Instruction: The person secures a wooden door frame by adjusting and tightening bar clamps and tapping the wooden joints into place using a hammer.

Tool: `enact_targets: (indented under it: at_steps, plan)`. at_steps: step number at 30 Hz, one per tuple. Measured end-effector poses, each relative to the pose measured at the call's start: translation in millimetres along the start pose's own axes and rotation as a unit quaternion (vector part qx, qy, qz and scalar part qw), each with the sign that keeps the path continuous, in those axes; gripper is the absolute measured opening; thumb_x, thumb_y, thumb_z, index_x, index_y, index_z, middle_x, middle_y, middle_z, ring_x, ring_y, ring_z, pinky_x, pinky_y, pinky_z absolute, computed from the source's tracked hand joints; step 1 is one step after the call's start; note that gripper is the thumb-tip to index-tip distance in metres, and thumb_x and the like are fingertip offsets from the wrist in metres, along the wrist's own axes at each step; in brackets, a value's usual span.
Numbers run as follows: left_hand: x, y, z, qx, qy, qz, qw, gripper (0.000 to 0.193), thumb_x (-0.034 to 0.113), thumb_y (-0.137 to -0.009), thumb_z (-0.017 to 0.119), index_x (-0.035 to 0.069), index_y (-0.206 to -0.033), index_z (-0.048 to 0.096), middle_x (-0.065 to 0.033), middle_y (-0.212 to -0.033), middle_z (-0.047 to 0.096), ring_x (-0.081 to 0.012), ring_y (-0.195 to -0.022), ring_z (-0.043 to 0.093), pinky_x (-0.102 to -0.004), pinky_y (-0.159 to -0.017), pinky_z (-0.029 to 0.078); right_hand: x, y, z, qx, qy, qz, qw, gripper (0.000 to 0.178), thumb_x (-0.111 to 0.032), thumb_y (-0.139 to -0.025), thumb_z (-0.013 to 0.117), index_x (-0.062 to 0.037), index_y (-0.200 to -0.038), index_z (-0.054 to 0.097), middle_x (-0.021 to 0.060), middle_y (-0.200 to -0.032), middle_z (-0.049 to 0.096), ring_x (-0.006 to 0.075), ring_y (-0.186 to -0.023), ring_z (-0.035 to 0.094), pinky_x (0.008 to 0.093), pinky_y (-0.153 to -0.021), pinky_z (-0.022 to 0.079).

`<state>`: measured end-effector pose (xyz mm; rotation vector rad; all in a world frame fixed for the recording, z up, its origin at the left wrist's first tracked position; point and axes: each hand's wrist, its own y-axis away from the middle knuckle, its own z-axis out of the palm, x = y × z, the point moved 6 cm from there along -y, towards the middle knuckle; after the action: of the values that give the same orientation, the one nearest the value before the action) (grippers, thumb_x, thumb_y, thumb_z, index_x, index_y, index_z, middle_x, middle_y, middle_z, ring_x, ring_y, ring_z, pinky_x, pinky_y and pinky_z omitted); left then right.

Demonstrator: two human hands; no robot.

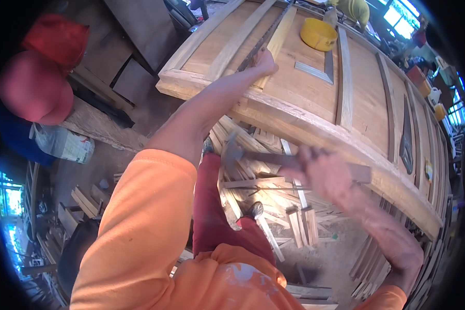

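Observation:
My right hand (323, 173) is wrapped round the handle of a hammer (274, 158), below the near edge of a large wooden panel (315, 124). The hammer's head points left and is smeared by motion. My left arm reaches out over the panel, and my left hand (264, 64) rests at a dark gap beside a pale wooden strip (279, 44). Its fingers are drawn together; what they pinch is too small to tell. Right of that hand lie a metal try square (315, 71) and a yellow round container (318, 35).
Farther right on the panel lies a dark hand saw (406, 137). Cut wood pieces (263, 191) cover the floor under the panel. At left, a red cap (36, 88) and a plastic bag (64, 142) sit by a rough plank (101, 124).

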<state>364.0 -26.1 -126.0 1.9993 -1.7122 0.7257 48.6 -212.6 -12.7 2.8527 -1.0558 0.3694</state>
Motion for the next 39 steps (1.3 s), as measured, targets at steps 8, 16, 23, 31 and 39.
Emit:
enact_targets:
  at_steps: [8,16,23,31,39]
  plan:
    - [2.0,-12.7,2.2,-0.035,0.011,0.038,0.999,0.087,0.019,-0.080,0.081,-0.008,-0.151,0.038,-0.0329,-0.149,0.052,-0.0469,-0.142,0.051,-0.0509,-0.118,0.045,54.8,-19.7,52.2,-0.070,0.028,0.105,0.992,0.077,-0.077,-0.100,0.043,-0.0058,-0.084,0.066,0.0062,-0.054,0.060,0.0209,-0.048,0.064,0.0348,-0.045,0.051]
    - [-6.0,-10.2,10.9,0.019,0.007,0.027,0.999,0.087,0.018,-0.079,0.079,-0.012,-0.149,0.038,-0.0336,-0.149,0.052,-0.0446,-0.143,0.050,-0.0483,-0.119,0.044,-60.9,21.4,19.1,-0.016,-0.059,-0.258,0.964,0.080,-0.079,-0.101,0.037,-0.0063,-0.076,0.059,0.0012,-0.051,0.048,0.0094,-0.041,0.042,0.0345,-0.036,0.035]
    - [-6.0,-16.3,12.5,0.006,-0.037,0.031,0.999,0.101,0.021,-0.081,0.080,-0.013,-0.157,0.023,-0.0330,-0.152,0.050,-0.0460,-0.144,0.048,-0.0493,-0.121,0.042,58.1,-14.9,57.1,0.041,-0.039,0.098,0.994,0.073,-0.071,-0.098,0.056,0.0012,-0.092,0.068,0.0170,-0.060,0.066,0.0351,-0.059,0.073,0.0410,-0.052,0.057]
    - [-4.7,-9.3,8.3,-0.050,-0.022,0.006,0.998,0.103,0.027,-0.083,0.079,-0.014,-0.157,0.021,-0.0345,-0.149,0.052,-0.0480,-0.142,0.050,-0.0497,-0.120,0.043,28.4,19.9,10.5,-0.060,-0.269,0.165,0.947,0.071,-0.067,-0.099,0.060,0.0037,-0.105,0.065,0.0210,-0.063,0.066,0.0392,-0.059,0.071,0.0470,-0.054,0.057]
    - [-8.8,-10.0,11.8,-0.038,-0.002,0.028,0.999,0.105,0.032,-0.082,0.078,-0.014,-0.158,0.023,-0.0370,-0.153,0.047,-0.0505,-0.145,0.046,-0.0511,-0.121,0.040,-47.1,51.0,57.8,-0.074,-0.580,0.178,0.791,0.060,-0.050,-0.106,0.062,0.0097,-0.103,0.063,0.0221,-0.058,0.058,0.0338,-0.051,0.060,0.0471,-0.052,0.046]
